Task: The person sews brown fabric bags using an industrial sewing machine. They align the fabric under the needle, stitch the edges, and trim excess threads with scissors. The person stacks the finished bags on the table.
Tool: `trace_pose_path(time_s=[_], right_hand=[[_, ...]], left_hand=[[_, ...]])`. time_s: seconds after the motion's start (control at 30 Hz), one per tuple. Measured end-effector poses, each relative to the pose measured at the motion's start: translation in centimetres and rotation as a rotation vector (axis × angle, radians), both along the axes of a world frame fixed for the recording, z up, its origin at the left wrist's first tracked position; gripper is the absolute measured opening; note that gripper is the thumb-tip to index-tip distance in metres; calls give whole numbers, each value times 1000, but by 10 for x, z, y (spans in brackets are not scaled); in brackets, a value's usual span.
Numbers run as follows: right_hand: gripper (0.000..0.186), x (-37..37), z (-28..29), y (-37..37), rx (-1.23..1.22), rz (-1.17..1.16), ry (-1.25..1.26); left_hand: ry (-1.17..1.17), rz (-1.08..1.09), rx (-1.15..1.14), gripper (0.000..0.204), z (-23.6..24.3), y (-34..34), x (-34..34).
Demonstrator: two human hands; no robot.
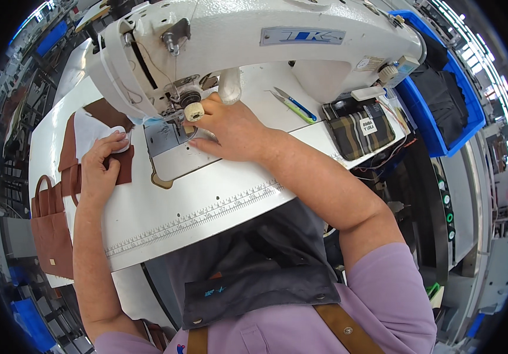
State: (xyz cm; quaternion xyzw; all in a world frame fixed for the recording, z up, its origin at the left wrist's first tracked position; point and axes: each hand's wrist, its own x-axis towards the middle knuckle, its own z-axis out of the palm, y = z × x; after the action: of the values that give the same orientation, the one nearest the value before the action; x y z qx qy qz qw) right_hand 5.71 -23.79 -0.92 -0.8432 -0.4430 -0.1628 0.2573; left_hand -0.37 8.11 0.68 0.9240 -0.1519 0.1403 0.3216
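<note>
A white sewing machine [236, 38] stands across the far side of its table. My right hand [233, 130] is at its needle end, fingers curled beside a cream round knob [193, 111] and the presser foot. The thumb points left over the metal plate [166, 137]. What those fingertips grip is partly hidden. To the left of the needle, my left hand [101, 162] has its fingers bent over a brown leather-like piece [123, 167] with white lining [90, 134], its thumb below them. Under the left wrist, a brown bag [52, 239] with loop handles lies at the table's left edge.
Tweezers and a green-and-blue thread snipper [295, 105] lie right of the needle area. Beyond them sits a plaid pouch [363, 130]. A blue crate [466, 97] with dark cloth stands at the far right. A ruler strip [195, 221] runs along the near edge.
</note>
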Motion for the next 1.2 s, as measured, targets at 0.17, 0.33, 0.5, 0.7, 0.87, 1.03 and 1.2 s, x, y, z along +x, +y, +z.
trace_pose_path(time_s=[0.17,0.33,0.5,0.7,0.87,1.03,1.2], right_hand=[[31,0,6,0,-42,18,68],[30,4,4,3,20,36,49],[27,6,2,2,33,30,21],[24,4,4,3,58,33,35],[24,6,6,3,65,48,57],[28,4,10,1,12,45,114],[25,6,5,3,63,51,56]], left_hand=[[-65,28,93,43,-2,3,3],[-196,93,146,40,13,-14,-3],[-567,98,-218,13,55,-63,-15],[-548,19,-596,13,96,-111,-20],[-324,1,-450,16,121,-129,-26],[-214,-7,-731,17,109,-113,-23],[-488,-312,-930,26,108,-97,-16]])
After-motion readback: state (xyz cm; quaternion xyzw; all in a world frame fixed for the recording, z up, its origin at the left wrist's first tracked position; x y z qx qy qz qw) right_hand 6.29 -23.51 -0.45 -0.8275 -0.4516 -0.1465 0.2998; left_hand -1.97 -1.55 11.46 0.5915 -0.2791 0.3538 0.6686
